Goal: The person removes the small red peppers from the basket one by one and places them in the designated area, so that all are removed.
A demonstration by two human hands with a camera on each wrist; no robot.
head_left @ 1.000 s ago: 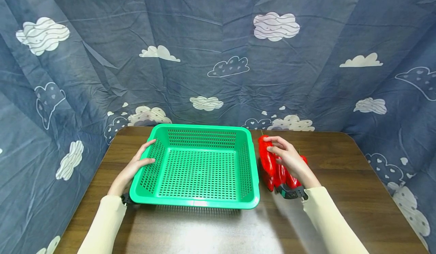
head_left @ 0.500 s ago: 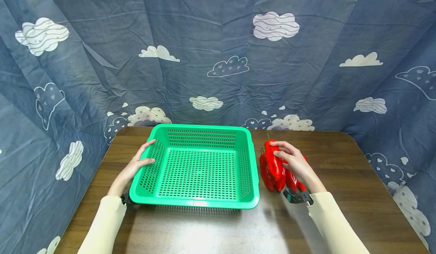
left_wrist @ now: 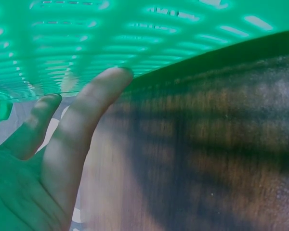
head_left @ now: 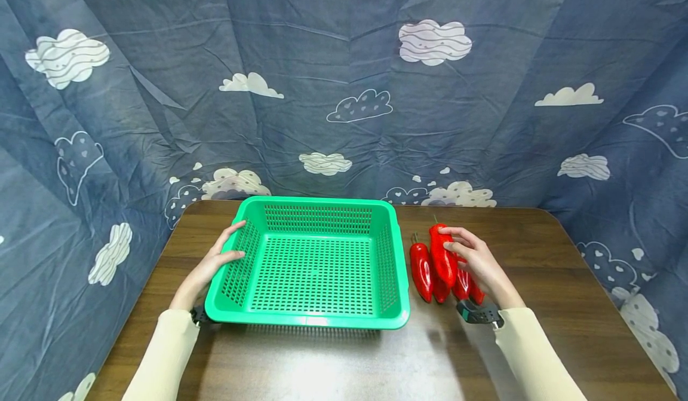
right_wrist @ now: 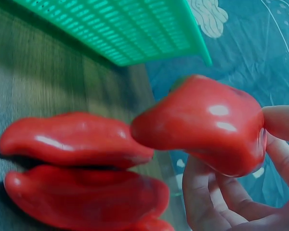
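Note:
The rim of a green plastic basket (head_left: 352,323) runs under my left hand (head_left: 205,269). Thumb and index lie over its left side, and the left wrist view shows both digits against the slotted green wall (left_wrist: 149,29). On the basket's right, my right hand (head_left: 486,269) pinches a long red pepper (head_left: 442,251), stem up. The right wrist view has this pepper (right_wrist: 207,125) point-on, raised beside other peppers, with thumb and fingers at its broad end. A glossy red pepper (head_left: 421,269) lies nearest the basket. More red peppers (head_left: 477,292) are partly hidden behind my right hand.
Brown wooden table (head_left: 548,269) carries everything. Behind it hangs a dark blue cloth (head_left: 344,138) with printed clouds, reaching down to the table's back edge and round both sides. Through the basket's inside, only its slotted floor shows.
My right hand has moved right with the red pepper, away from the basket's edge, uncovering the pepper nearest the basket. My left hand and the basket have stayed in place.

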